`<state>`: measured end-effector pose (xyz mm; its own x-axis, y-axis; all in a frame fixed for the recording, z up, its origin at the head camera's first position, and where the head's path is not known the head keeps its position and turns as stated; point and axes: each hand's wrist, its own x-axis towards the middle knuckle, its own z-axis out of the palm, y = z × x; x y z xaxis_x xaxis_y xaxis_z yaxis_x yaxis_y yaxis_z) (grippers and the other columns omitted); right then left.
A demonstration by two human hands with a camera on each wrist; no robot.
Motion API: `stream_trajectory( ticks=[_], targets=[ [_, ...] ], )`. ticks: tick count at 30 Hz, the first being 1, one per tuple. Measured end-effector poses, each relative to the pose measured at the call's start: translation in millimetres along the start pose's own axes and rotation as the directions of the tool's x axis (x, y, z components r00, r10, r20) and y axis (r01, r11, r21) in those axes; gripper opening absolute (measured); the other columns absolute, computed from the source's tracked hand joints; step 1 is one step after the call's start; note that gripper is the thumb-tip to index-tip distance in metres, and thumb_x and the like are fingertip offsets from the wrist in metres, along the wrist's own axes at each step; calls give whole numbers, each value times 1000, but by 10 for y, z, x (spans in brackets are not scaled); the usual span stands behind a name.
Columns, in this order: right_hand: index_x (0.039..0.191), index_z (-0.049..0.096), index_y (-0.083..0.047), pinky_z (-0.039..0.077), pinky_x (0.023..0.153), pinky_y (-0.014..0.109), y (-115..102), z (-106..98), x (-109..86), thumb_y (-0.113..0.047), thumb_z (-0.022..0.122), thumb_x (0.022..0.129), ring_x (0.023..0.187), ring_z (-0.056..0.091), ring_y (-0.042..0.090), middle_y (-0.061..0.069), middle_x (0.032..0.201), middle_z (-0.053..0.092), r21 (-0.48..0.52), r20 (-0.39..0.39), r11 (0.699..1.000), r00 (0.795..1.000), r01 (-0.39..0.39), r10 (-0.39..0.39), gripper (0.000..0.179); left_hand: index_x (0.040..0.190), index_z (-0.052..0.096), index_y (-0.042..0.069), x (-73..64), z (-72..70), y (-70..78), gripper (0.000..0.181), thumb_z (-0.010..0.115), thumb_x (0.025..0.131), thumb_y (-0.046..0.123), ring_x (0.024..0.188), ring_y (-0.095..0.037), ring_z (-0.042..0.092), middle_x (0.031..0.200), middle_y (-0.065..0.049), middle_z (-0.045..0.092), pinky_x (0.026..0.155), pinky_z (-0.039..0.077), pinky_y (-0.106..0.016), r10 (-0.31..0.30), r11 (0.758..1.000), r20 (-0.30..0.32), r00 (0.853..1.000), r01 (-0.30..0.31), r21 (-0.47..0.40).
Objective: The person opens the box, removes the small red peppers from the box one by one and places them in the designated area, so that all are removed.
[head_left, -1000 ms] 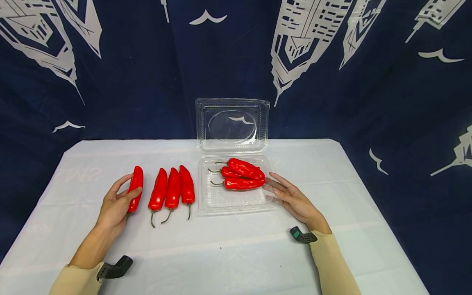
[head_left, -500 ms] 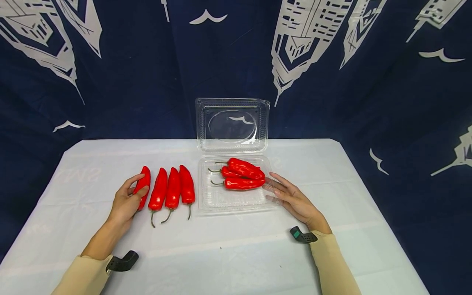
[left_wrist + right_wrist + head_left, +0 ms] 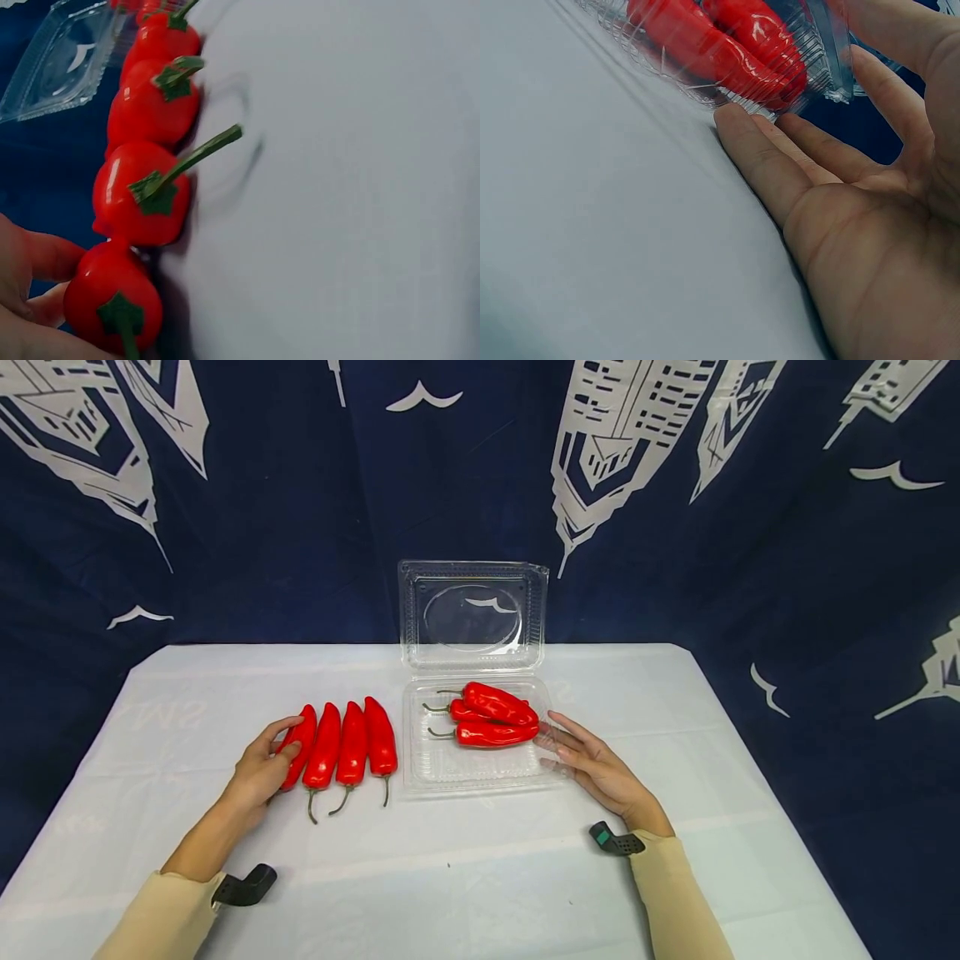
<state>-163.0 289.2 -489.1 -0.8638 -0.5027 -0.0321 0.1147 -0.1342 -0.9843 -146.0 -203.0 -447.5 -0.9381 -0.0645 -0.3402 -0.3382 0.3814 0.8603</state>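
My left hand (image 3: 258, 772) holds a red chili pepper (image 3: 112, 300) between thumb and fingers, at the left end of a row. Beside it lie three more red peppers (image 3: 351, 745) side by side, green stems toward me. To their right stands a clear plastic clamshell box (image 3: 480, 772) with its lid raised. Three red peppers (image 3: 495, 733) lie in its base, stems to the left. My right hand (image 3: 603, 768) has its fingers extended against the box's right side; in the right wrist view its fingertips (image 3: 735, 120) meet the ribbed wall.
A white cloth covers the table (image 3: 450, 893). The raised clear lid (image 3: 472, 618) stands at the table's far edge, in front of a dark blue curtain (image 3: 300, 510) with white building prints. Each wrist wears a black band (image 3: 246, 887).
My left hand has moved right with its pepper, bringing it up against the row of three. The right hand, the box and the other peppers have stayed where they were.
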Motion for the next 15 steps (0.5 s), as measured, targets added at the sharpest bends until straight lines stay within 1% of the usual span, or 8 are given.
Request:
stream_trajectory(
  ticks=[4,7,10,12,15],
  targets=[
    [160,19,-11,48,106,33,5,0,3,-5,50,104,142,44,18,22,164,19,-3,-2,1000,1000,0,0,65,158,27,13,-10,-51,-5,53,37,105,14,95,-21,46,121,-18,40,66,47,-24,2,1000,56,998,-2,-3],
    [160,19,-11,48,106,33,8,0,4,-6,51,104,142,44,19,22,164,20,2,-2,1000,1000,0,0,65,157,27,12,-20,-91,-15,54,38,104,13,93,-23,46,120,-20,38,65,47,-25,14,999,80,997,-17,43],
    [160,19,-11,48,106,33,12,-3,5,-5,50,103,142,44,19,22,164,20,5,-1,1000,1000,-1,1,65,158,27,12,-34,-124,-19,55,40,104,16,95,-26,47,123,-26,37,65,47,-27,27,990,87,996,-39,135],
    [160,19,-12,48,106,33,13,-6,6,-5,51,103,142,45,18,22,164,20,5,-2,1000,1000,-2,2,65,158,26,12,-39,-137,-19,56,41,104,16,94,-26,50,124,-28,39,64,48,-28,39,983,82,996,-53,178],
    [160,19,-11,48,106,33,15,-12,9,-5,50,104,142,45,18,22,164,20,2,3,1000,1000,6,-6,65,158,25,12,-33,-138,-17,56,40,104,16,92,-26,53,124,-29,42,65,48,-29,59,977,74,996,-72,202]
  ],
)
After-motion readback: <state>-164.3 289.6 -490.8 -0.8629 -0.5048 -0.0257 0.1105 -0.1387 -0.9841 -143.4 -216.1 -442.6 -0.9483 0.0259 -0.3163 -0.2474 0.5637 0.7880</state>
